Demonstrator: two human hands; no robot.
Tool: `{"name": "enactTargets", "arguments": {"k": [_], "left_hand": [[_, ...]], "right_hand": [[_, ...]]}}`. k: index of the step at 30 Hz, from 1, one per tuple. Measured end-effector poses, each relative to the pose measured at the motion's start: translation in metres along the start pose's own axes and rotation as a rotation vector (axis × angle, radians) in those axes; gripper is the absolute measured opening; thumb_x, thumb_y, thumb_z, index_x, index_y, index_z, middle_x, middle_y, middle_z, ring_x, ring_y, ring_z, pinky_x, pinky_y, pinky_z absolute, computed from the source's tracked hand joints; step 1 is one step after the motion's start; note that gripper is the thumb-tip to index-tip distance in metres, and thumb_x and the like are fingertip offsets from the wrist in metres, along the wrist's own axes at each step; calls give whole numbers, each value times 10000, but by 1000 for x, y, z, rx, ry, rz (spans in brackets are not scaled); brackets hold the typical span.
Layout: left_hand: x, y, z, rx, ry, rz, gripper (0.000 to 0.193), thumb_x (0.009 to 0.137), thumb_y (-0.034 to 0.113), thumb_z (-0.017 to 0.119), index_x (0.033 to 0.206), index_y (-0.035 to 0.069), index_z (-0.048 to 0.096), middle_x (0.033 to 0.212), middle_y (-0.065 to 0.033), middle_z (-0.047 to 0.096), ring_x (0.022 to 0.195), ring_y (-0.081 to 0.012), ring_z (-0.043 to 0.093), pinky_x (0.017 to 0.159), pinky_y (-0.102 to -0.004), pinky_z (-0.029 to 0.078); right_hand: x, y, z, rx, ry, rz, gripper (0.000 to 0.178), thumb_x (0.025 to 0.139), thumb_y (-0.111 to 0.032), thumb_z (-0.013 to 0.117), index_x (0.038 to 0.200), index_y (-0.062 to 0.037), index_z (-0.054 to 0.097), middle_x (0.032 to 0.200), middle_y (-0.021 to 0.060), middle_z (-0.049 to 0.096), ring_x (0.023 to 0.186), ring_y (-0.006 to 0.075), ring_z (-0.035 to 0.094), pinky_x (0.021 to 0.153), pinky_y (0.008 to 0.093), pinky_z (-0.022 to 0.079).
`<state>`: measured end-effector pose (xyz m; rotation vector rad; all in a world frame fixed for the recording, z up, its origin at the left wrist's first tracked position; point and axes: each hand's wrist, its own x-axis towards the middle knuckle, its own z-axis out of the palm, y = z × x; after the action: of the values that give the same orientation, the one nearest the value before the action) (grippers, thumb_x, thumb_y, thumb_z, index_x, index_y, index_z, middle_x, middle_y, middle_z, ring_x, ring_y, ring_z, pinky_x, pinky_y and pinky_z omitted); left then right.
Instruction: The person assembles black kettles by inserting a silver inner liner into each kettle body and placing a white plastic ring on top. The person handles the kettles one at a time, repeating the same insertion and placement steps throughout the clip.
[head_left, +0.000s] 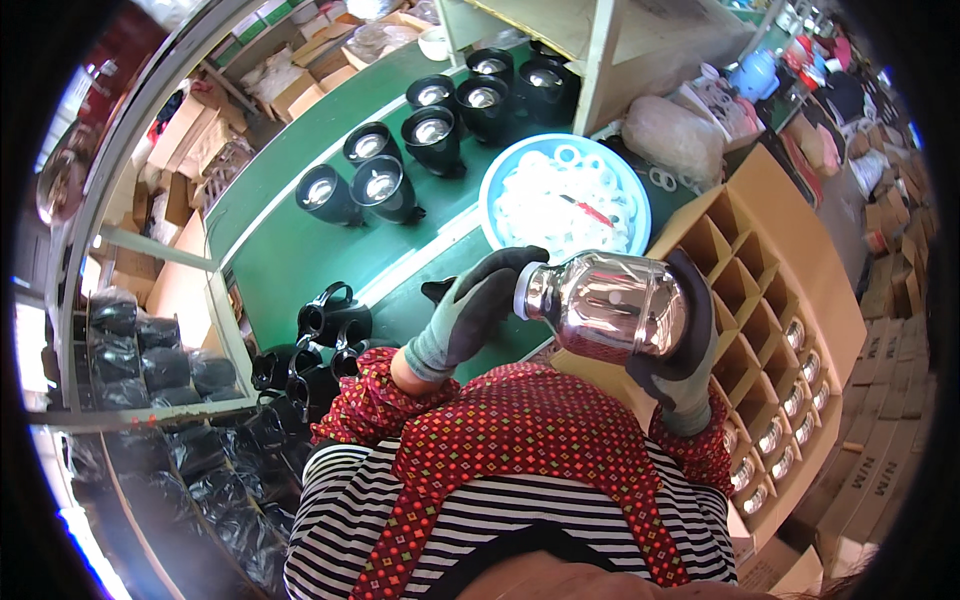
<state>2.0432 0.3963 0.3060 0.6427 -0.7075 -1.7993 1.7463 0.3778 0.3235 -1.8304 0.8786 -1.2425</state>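
A silvered vacuum-flask liner lies on its side in front of my chest, its neck pointing left. My gloved right hand is wrapped round its wide base end. At the other end my gloved left hand has its fingers closed at the neck, where a white ring sits round the mouth. The left fingertips are partly hidden behind that ring. Just beyond the liner stands a light-blue basin full of white rings, with a small red-handled tool on top of them.
On the green bench stand several black flask bodies with silvery insides. Black handled jugs crowd the near left. At my right, a divided carton holds silvery liners in some cells. A metal post rises behind the basin.
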Motion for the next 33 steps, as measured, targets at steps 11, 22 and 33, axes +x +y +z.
{"name": "enactTargets", "arguments": {"k": [11,22,33], "left_hand": [[-9,-22,12,592,211,414,965,1016,761,342,1689,98,148,1739,-134,214,1589,-294,249,1260,-469,254],[-19,-19,-104,1921,264,65,1271,685,493,912,1665,80,216,1669,-307,238,1575,-484,172,1260,-598,173],[-64,54,-85,1633,603,490,1169,573,154,986,1577,29,402,1280,-194,581,1213,-368,599,1047,-466,507]], "right_hand": [[-9,23,54,-176,35,-196,1168,666,-227,946,1584,34,272,1541,215,368,1414,376,444,1151,473,430],[-113,157,16,627,55,598,644,1018,-346,587,1546,-19,413,1491,167,523,1330,341,566,1089,493,494],[-87,110,19,789,101,600,634,1067,-343,564,1547,24,370,1508,206,516,1413,345,508,1155,499,476]]}}
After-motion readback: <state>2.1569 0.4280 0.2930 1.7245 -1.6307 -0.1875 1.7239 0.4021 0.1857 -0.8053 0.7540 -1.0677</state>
